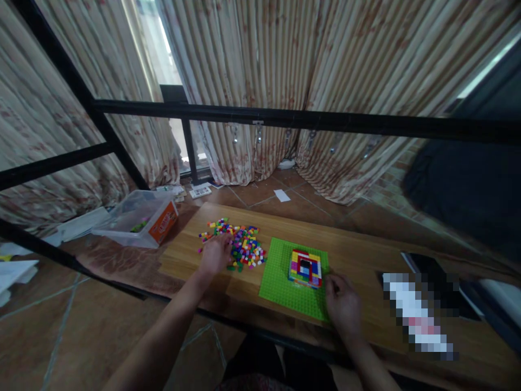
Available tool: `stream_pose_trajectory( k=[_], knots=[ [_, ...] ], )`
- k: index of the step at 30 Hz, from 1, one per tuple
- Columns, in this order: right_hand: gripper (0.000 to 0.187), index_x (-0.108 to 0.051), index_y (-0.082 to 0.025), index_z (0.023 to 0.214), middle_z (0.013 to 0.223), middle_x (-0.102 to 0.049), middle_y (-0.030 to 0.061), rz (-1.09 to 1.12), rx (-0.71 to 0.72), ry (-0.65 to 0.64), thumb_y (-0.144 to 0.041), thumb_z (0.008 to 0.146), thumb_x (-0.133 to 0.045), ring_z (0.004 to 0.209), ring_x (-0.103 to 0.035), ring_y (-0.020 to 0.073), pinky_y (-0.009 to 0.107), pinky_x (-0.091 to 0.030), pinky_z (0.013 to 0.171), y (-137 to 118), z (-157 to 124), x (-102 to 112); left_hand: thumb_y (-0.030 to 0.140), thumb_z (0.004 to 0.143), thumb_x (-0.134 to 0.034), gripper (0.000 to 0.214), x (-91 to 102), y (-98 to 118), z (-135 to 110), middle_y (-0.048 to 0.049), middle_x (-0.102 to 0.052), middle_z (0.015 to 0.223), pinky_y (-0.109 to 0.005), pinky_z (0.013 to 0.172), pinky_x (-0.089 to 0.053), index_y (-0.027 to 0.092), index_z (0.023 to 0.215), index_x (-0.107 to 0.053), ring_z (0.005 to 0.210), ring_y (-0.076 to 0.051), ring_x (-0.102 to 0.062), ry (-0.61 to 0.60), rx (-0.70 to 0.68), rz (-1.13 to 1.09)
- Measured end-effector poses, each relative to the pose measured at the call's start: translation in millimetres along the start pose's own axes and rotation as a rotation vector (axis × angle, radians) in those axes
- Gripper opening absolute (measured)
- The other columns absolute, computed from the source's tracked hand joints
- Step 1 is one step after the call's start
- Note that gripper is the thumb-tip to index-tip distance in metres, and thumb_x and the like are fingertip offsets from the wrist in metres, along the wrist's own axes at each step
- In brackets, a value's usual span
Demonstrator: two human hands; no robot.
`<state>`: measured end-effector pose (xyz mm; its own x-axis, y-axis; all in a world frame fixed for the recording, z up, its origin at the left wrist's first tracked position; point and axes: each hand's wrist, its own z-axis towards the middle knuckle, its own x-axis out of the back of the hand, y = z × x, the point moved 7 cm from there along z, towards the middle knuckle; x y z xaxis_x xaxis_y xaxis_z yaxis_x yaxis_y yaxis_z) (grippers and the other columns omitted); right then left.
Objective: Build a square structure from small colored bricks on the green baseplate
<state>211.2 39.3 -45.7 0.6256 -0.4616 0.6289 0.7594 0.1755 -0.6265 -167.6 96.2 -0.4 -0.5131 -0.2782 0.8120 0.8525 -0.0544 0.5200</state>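
Note:
My left hand (pixel 216 253) reaches into the left part of a loose pile of small multicoloured toy bricks (pixel 247 248). Its fingers are bent down and close together; what they hold, if anything, is too small to make out. A green baseplate (pixel 277 282) lies to the right of the pile. On it stands a low square structure of coloured bricks (pixel 293 266), built in nested rings around a dark centre. My right hand (pixel 342 301) is beside the plate's right edge, fingers curled in, and anything inside them is hidden.
The wooden table (pixel 366 260) has a dark frame. A clear plastic box (pixel 126 220) with an orange label stands beyond its left end. A black folder (pixel 443 285) and a blurred-out item (pixel 415 317) lie at the right. A black metal bar (pixel 285 115) crosses before the curtains.

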Motion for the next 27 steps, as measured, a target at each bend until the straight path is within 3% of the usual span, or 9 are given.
stream_pose_trajectory(
  k=[5,9,11,17,23,27],
  knots=[
    [0.033,-0.064,-0.018,0.076,0.083,-0.065,0.0107,0.036,-0.016,0.002,-0.037,0.092,-0.041,0.080,-0.059,0.0236,0.036,-0.047,0.074,-7.8,2.6,1.1,0.030,0.086,-0.043,0.029,0.9,5.5,-5.1,-0.0060,-0.071,0.085,-0.026,0.068,-0.052,0.015,0.093,-0.067,0.077,-0.018,-0.066,0.002,0.034,-0.241],
    [0.030,-0.064,-0.018,0.075,0.084,-0.064,0.0100,0.070,-0.039,0.020,-0.033,0.091,-0.043,0.080,-0.058,0.0222,0.035,-0.047,0.076,-9.5,4.4,1.9,0.048,0.074,-0.060,0.040,-6.1,10.3,-15.2,-0.0060,-0.071,0.083,-0.024,0.056,-0.049,0.014,0.094,-0.066,0.068,-0.017,-0.065,-0.009,0.225,-0.692],
    [0.030,-0.064,-0.018,0.075,0.084,-0.064,0.0099,0.065,-0.041,0.023,-0.032,0.091,-0.043,0.080,-0.058,0.0219,0.035,-0.046,0.076,-9.5,4.7,1.6,0.051,0.068,-0.065,0.045,-10.3,13.9,-18.6,-0.0060,-0.072,0.083,-0.024,0.054,-0.048,0.014,0.095,-0.067,0.066,-0.017,-0.065,-0.017,0.286,-0.760],
    [0.030,-0.064,-0.019,0.073,0.079,-0.063,0.0083,0.055,-0.038,0.014,-0.030,0.091,-0.043,0.077,-0.057,0.0212,0.033,-0.046,0.072,-9.3,5.1,0.6,0.040,0.068,-0.063,0.038,-20.8,8.6,-15.4,-0.0029,-0.071,0.075,-0.028,0.062,-0.053,0.014,0.096,-0.068,0.064,-0.018,-0.066,-0.015,0.383,-0.702],
    [0.029,-0.064,-0.019,0.074,0.082,-0.064,0.0084,0.054,-0.046,0.022,-0.030,0.091,-0.043,0.077,-0.057,0.0213,0.033,-0.045,0.072,-9.3,5.5,1.4,0.032,0.072,-0.055,0.033,-25.8,3.7,-7.9,0.0002,-0.068,0.068,-0.028,0.058,-0.053,0.016,0.099,-0.066,0.060,-0.018,-0.065,-0.079,0.398,-0.603],
    [0.029,-0.064,-0.020,0.073,0.082,-0.064,0.0083,0.058,-0.053,0.021,-0.029,0.091,-0.043,0.077,-0.057,0.0210,0.033,-0.045,0.073,-7.9,5.4,0.1,0.030,0.075,-0.050,0.025,-20.0,6.2,0.7,0.0008,-0.065,0.060,-0.025,0.056,-0.048,0.018,0.089,-0.067,0.060,-0.018,-0.064,-0.111,0.310,-0.336]
  ],
)
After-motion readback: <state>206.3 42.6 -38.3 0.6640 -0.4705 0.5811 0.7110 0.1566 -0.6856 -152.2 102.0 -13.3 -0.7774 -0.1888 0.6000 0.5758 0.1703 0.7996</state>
